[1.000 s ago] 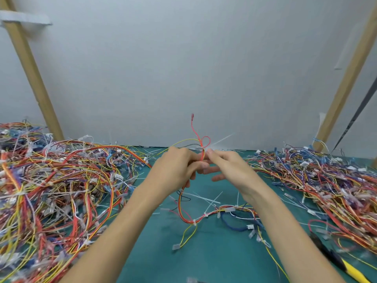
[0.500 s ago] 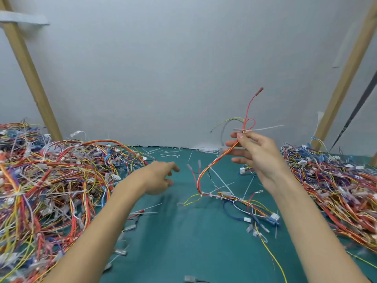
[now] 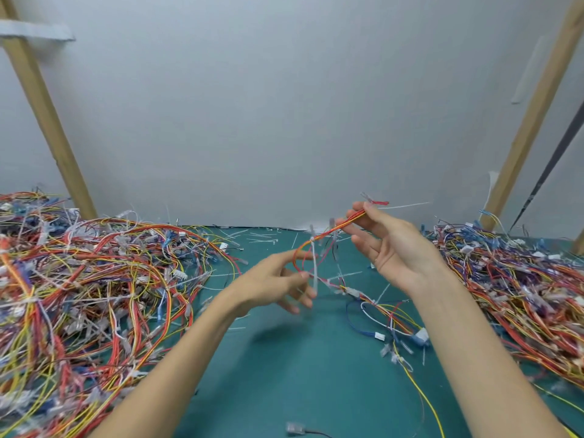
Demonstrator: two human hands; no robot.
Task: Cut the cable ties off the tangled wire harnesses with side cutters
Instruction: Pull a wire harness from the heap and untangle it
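The right hand (image 3: 392, 248) pinched the wire harness (image 3: 331, 230) near its far end, holding it raised over the green worktop (image 3: 284, 374) with the other fingers spread. The blurred left hand (image 3: 271, 282) hovered, fingers loosely spread, beside the harness's white cable tie (image 3: 315, 267); whether it touched the tie could not be told.

The bench (image 3: 300, 374) has a teal top, and most of it is buried. Huge left pile (image 3: 88, 295) of red, yellow and blue wire harnesses, and a right pile (image 3: 521, 295) just as messy. Between them a single harness (image 3: 388, 320) lies partly on the teal, with a blue loop (image 3: 357, 324) and a yellow wire (image 3: 423, 396) trailing toward the near edge. Loose white cable ties (image 3: 259, 238) are scattered along the back, plus one small connector (image 3: 295, 428) right at the front.
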